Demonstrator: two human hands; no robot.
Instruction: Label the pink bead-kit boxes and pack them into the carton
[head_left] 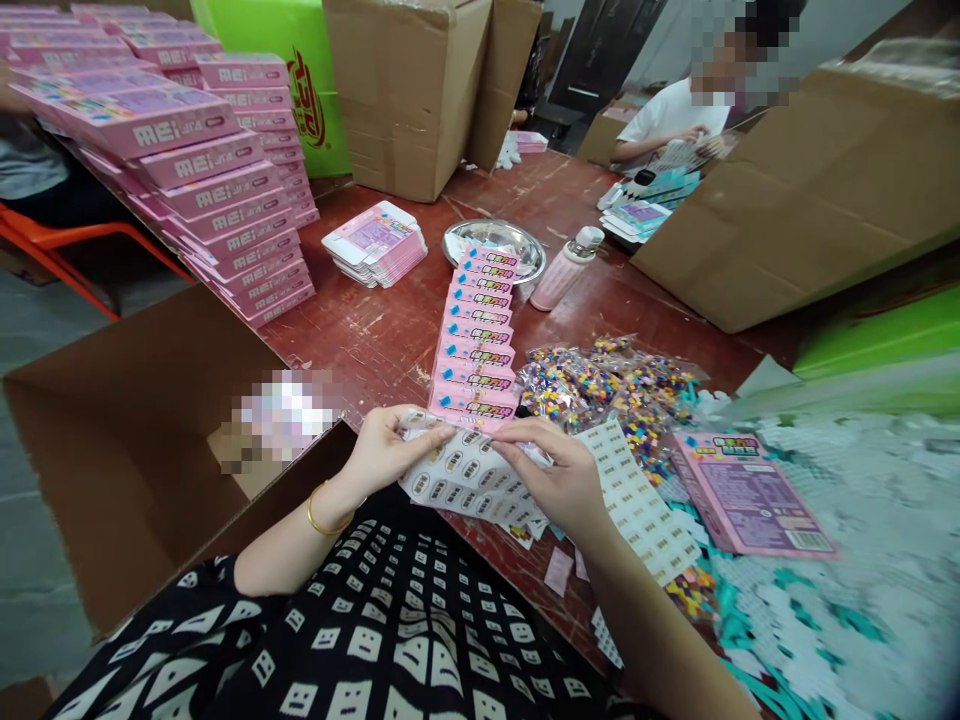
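In the head view, the left hand [394, 445] and right hand [559, 475] both pinch a sticker sheet [465, 480] between thumb and fingers, holding it up by its far edge at the worktop's [360, 350] near side. Beyond it runs an overlapping row of pink boxes [476, 345], its far end in front of a metal bowl [534, 262] with pale pieces inside; whether they touch cannot be told. Clear bags [600, 390] of small multicoloured pieces lie right of the row, near a bottle [566, 270]. An open carton [127, 460] stands at the lower left, against the worktop's left edge. Bare red surface lies between the tall box stack [247, 215] and the row; the right side is crowded, with a second sticker sheet [645, 510] just beside the right forearm.
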